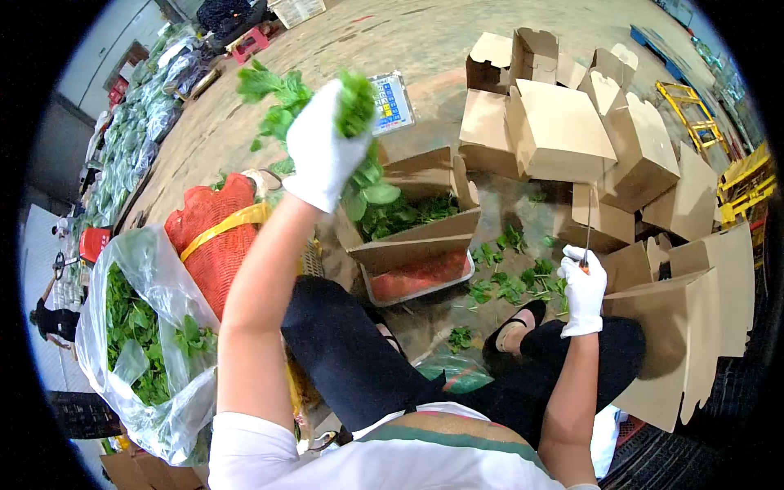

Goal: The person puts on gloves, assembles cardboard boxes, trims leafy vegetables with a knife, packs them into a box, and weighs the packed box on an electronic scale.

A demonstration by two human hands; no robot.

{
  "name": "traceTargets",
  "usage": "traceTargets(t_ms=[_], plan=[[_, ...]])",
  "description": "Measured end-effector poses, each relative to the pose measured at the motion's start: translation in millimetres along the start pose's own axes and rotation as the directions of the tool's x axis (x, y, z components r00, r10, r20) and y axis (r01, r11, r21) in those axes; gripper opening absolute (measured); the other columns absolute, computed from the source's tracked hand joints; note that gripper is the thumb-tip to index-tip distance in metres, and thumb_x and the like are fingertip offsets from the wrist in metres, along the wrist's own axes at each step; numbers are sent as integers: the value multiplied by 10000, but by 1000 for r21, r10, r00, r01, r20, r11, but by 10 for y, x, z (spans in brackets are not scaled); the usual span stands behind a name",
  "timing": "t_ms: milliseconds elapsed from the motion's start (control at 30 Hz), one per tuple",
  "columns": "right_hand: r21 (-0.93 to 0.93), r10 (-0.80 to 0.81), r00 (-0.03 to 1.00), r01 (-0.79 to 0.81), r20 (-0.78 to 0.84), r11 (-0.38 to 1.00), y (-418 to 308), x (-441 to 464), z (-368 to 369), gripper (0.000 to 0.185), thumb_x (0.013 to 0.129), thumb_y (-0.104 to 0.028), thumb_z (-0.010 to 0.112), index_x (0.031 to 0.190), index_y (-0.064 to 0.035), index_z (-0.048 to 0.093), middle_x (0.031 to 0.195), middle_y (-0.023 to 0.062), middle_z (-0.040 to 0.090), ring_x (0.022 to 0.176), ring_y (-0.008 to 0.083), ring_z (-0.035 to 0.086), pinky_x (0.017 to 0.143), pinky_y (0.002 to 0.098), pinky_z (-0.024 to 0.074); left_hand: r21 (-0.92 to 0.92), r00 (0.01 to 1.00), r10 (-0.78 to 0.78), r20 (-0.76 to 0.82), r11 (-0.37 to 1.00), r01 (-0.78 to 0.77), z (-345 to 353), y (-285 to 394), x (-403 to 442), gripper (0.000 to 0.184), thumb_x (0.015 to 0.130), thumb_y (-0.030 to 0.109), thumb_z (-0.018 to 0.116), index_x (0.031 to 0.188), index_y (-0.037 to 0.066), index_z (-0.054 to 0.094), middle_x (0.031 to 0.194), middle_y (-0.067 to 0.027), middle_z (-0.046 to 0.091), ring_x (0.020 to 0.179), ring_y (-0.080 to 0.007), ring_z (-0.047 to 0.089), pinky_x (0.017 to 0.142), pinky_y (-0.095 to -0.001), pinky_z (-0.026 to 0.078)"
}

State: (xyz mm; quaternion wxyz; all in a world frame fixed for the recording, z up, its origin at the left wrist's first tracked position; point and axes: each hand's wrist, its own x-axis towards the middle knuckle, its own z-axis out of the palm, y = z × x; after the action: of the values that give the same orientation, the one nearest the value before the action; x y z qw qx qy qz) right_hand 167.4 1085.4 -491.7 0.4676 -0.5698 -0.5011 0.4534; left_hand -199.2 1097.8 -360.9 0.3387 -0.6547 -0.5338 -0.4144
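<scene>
Aloft, the white-gloved left hand (322,151) has its fingers closed around a bunch of leafy greens (355,104). Its leaves spread from the fingers toward the far left, and more hang on the near right side, over the edge of an open carton (416,242). A dense clump shows just right of the fingers; the long axis is hard to fix, since the glove covers the middle.

The white-gloved right hand (583,296) has its fingers wrapped around the orange handle of a knife (589,224). The knife's long axis runs nearly straight away from the person, the blade pointing forward past the fingers, toward the empty-looking cartons (563,126) heaped beyond.

Below and right of the left fingers, the open carton holds more greens, its flaps standing out at the sides, with a white-rimmed tray (420,279) at its near side showing red inside. Between the two hands, loose leaves (510,286) lie on the floor (367,49), leaving a gap of open room from the carton's right edge to the knife. Beyond the left fingers is a scale (393,102), and past it floor stretches wide. Nearer and left of those fingers sit a red mesh sack (214,233) with a yellow band and a clear plastic bag (151,343) of greens, crowding that side.
</scene>
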Motion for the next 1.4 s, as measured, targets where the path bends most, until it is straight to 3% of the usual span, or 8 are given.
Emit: traceTargets(t_ms=[100, 200, 367, 800, 967, 1067, 1300, 1400], plan=[[-117, -24, 1000, 23, -10, 993, 17, -35, 94, 187, 726, 3, 593, 912, -12, 597, 712, 19, 570, 599, 58, 486, 549, 201, 408, 152, 793, -13, 609, 983, -101, 239, 216, -405, 272, 738, 153, 574, 983, 60, 503, 731, -113, 558, 654, -269, 563, 556, -365, 470], [-277, -113, 993, 105, -14, 955, 99, -14, 62, 214, 724, -1, 609, 937, -23, 606, 754, 29, 598, 648, 58, 505, 587, 207, 426, -47, 579, 125, 806, 988, -149, 619, 441, -990, 242, 789, 108, 451, 1024, 50, 466, 753, -127, 548, 680, -285, 558, 569, -391, 470], [-259, 17, 1000, -21, -19, 966, 40, -13, 56, 245, 740, -1, 600, 984, -7, 593, 763, 13, 597, 653, 50, 498, 589, 203, 425, -106, 126, 66, 990, 935, 338, 1263, 313, -1470, 520, 678, 199, 667, 1089, 1, 419, 959, -207, 552, 900, -365, 541, 736, -403, 459], [-499, -20, 979, 122, 204, 858, -340, -52, 404, 405, 664, 76, 646, 1056, 19, 561, 960, 155, 621, 871, 193, 612, 754, 269, 464, 18, -86, 23, 996, 894, 448, 2017, 104, -2070, 970, 604, 405, 725, 1280, -87, 233, 1249, -307, 360, 1159, -393, 387, 983, -371, 317], [-492, -74, 963, 197, 258, 848, -323, -42, 489, 394, 666, 74, 644, 1047, 12, 566, 940, 159, 623, 846, 199, 619, 743, 272, 468, -336, 178, 311, 934, 933, 129, 1345, 266, -1287, 526, 714, 265, 648, 1134, 6, 465, 1126, -215, 496, 951, -339, 524, 802, -386, 449], [-499, -106, 953, 241, 283, 833, -243, -54, 504, 374, 680, 60, 639, 1043, 3, 569, 922, 152, 624, 807, 208, 622, 723, 272, 470, -153, 102, 163, 981, 983, -104, 1067, 268, -971, 273, 726, 278, 629, 844, 38, 574, 818, -130, 603, 746, -287, 584, 648, -374, 469], [-455, -106, 951, 235, 291, 859, -241, -66, 513, 361, 719, 39, 599, 1076, 11, 551, 928, 108, 624, 782, 137, 571, 727, 259, 449, 120, -454, 41, 890, 940, 320, 1200, -272, -1779, 622, 707, 470, 577, 1131, 17, 529, 1016, -185, 590, 923, -295, 566, 802, -390, 444], [-390, -123, 944, 241, 305, 889, -31, -59, 356, 308, 779, 55, 516, 1087, 55, 512, 955, 104, 571, 762, 128, 512, 686, 227, 415, 230, -65, -225, 972, 858, 459, 631, 41, -1207, 423, 735, 273, 630, 1047, 13, 514, 953, -183, 600, 893, -333, 577, 729, -418, 473]])
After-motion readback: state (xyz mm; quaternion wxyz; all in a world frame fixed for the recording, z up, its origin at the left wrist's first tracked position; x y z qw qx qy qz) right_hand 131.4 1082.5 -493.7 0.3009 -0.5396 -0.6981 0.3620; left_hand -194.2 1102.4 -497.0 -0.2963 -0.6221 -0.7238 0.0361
